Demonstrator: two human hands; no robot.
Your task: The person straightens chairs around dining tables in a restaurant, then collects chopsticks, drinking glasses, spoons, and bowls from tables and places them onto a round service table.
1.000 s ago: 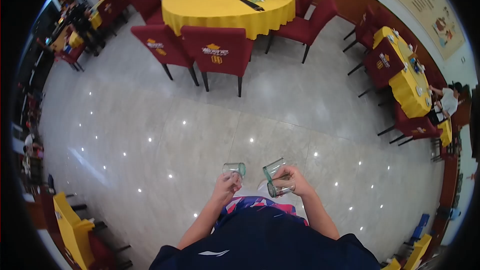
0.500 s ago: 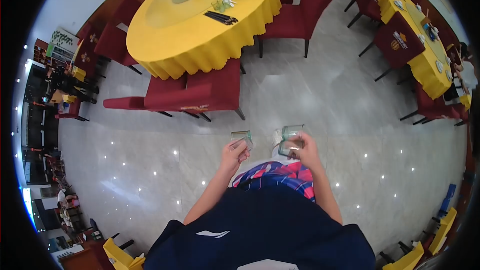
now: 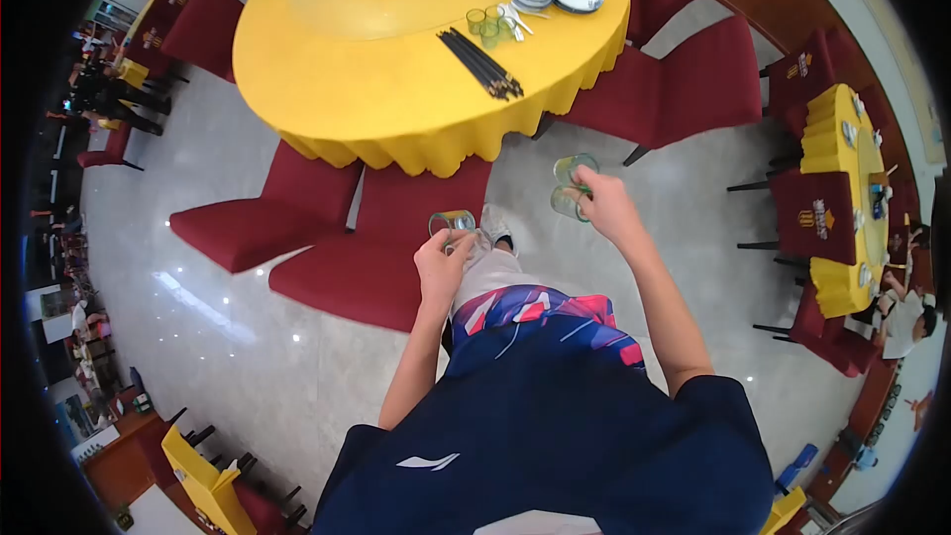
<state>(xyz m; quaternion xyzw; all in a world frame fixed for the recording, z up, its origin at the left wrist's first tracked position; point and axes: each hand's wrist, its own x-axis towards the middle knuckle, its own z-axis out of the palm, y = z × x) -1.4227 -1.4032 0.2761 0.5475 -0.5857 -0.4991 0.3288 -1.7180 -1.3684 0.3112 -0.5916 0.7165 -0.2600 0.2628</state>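
Presumably for carrying, two glasses (image 3: 566,202) are pinched by the curled right hand (image 3: 605,204), glassware (image 3: 451,223) by the curled left hand (image 3: 440,264).

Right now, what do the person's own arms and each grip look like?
The left arm and right arm are bare below short, dark navy sleeves with no visible marking. The left grip and right grip are ungloved. No watch or bracelet shows; rings are too small to tell.
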